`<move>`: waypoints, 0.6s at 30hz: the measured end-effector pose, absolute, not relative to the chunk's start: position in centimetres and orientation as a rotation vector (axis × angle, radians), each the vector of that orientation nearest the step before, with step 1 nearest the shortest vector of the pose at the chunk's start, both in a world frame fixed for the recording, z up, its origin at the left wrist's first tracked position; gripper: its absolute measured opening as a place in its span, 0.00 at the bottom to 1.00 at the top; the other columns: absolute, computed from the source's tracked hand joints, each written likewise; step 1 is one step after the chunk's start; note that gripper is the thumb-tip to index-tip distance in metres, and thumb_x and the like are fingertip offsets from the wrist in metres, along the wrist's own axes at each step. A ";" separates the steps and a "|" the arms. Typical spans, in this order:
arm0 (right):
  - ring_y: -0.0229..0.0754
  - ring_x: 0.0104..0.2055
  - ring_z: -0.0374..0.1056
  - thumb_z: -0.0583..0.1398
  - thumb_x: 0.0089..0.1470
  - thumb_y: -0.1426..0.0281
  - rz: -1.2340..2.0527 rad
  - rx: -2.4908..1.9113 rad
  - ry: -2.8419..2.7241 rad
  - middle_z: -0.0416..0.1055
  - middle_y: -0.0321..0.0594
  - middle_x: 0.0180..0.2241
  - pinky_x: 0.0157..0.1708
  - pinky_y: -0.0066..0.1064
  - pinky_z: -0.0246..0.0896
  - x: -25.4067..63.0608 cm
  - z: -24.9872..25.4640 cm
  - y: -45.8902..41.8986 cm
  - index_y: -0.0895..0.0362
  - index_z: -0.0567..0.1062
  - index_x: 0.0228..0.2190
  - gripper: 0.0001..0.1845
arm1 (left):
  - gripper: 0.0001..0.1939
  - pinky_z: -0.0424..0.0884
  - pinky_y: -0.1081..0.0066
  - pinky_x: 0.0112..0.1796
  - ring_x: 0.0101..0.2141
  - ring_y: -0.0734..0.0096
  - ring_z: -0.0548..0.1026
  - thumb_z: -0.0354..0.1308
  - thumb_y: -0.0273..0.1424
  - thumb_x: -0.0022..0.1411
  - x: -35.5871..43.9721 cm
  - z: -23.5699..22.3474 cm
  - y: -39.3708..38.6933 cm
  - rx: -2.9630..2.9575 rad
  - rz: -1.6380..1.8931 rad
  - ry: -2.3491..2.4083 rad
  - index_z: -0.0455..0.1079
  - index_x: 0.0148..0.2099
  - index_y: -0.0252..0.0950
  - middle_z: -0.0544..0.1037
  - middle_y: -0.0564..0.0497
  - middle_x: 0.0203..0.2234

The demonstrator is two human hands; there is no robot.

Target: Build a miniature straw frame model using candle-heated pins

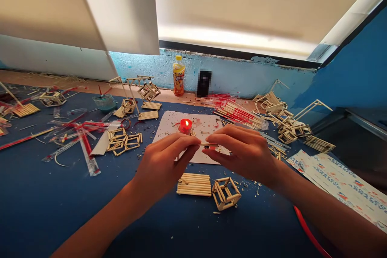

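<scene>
Over the white board (165,123), my left hand (169,157) pinches one end of a short thin wooden stick (208,144). The fingers of my right hand (246,151) are closed round its other end, where a small dark spot shows; the fingertips partly hide it. Just beyond my hands burns a red candle (185,126). Nearer to me, below the hands, lie a flat raft of joined sticks (194,184) and a small cube frame of sticks (226,193), side by side on the dark blue table (136,217).
Red plastic wrappers (86,141) and stick frames (123,141) lie at left, near a small glass cup (104,102). A drink bottle (178,76) stands by the wall. Bundled sticks (242,115), more stick models (293,125) and printed sheets (338,181) are at right.
</scene>
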State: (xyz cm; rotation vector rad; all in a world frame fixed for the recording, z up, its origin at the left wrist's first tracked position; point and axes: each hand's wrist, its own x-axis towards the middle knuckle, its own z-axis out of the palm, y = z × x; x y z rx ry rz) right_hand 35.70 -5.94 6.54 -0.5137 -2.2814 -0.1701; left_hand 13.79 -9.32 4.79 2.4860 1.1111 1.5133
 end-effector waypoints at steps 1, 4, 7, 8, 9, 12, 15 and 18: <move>0.36 0.33 0.75 0.66 0.60 0.72 -0.192 -0.494 -2.296 0.79 0.38 0.33 0.34 0.28 0.71 35.7 6.5 -5.9 0.58 0.76 0.40 0.05 | 0.06 0.76 0.78 0.38 0.34 0.76 0.82 0.62 0.23 0.66 13.8 4.8 -9.3 2.484 1.520 1.113 0.76 0.44 0.38 0.84 0.54 0.35; 0.36 0.31 0.74 0.66 0.59 0.76 -0.202 -0.441 -2.302 0.79 0.39 0.32 0.32 0.28 0.70 35.9 6.4 -6.0 0.59 0.76 0.40 0.07 | 0.06 0.76 0.78 0.39 0.34 0.77 0.81 0.63 0.22 0.66 13.9 4.7 -9.3 2.484 1.535 1.111 0.76 0.43 0.38 0.84 0.54 0.35; 0.37 0.31 0.73 0.67 0.58 0.78 -0.178 -0.418 -2.312 0.79 0.41 0.33 0.32 0.28 0.70 36.1 6.2 -6.0 0.60 0.76 0.40 0.08 | 0.07 0.76 0.78 0.40 0.35 0.76 0.82 0.63 0.22 0.65 13.8 4.5 -9.3 2.474 1.549 1.100 0.76 0.44 0.38 0.84 0.54 0.35; 0.37 0.31 0.72 0.67 0.58 0.78 -0.178 -0.406 -2.321 0.79 0.42 0.33 0.32 0.29 0.70 36.1 6.2 -6.0 0.61 0.76 0.40 0.08 | 0.07 0.76 0.79 0.40 0.35 0.77 0.82 0.63 0.22 0.65 13.8 4.4 -9.3 2.472 1.553 1.097 0.76 0.44 0.38 0.84 0.54 0.35; 0.38 0.31 0.72 0.67 0.57 0.79 -0.180 -0.392 -2.326 0.79 0.42 0.34 0.32 0.30 0.70 36.2 6.1 -5.9 0.61 0.76 0.40 0.09 | 0.08 0.76 0.79 0.41 0.35 0.77 0.82 0.64 0.21 0.65 13.7 4.4 -9.3 2.473 1.558 1.093 0.76 0.44 0.37 0.84 0.54 0.36; 0.38 0.32 0.72 0.67 0.57 0.79 -0.161 -0.375 -2.310 0.79 0.41 0.34 0.33 0.30 0.72 36.0 6.0 -5.8 0.61 0.76 0.42 0.10 | 0.08 0.76 0.79 0.39 0.35 0.78 0.81 0.64 0.21 0.65 13.8 4.3 -9.3 2.481 1.574 1.085 0.75 0.44 0.37 0.84 0.54 0.35; 0.38 0.34 0.74 0.68 0.57 0.76 -0.107 -0.402 -2.283 0.80 0.40 0.35 0.36 0.31 0.74 35.8 6.3 -6.0 0.61 0.76 0.44 0.13 | 0.09 0.77 0.79 0.40 0.35 0.78 0.82 0.64 0.20 0.64 13.8 4.3 -9.6 2.464 1.584 1.072 0.74 0.45 0.38 0.84 0.55 0.35; 0.40 0.35 0.76 0.69 0.57 0.70 -0.055 -0.486 -2.267 0.81 0.42 0.37 0.38 0.32 0.76 36.4 6.1 -6.7 0.62 0.75 0.48 0.18 | 0.13 0.79 0.79 0.40 0.36 0.77 0.82 0.62 0.20 0.64 13.5 3.9 -10.2 2.436 1.563 1.094 0.74 0.48 0.40 0.84 0.56 0.37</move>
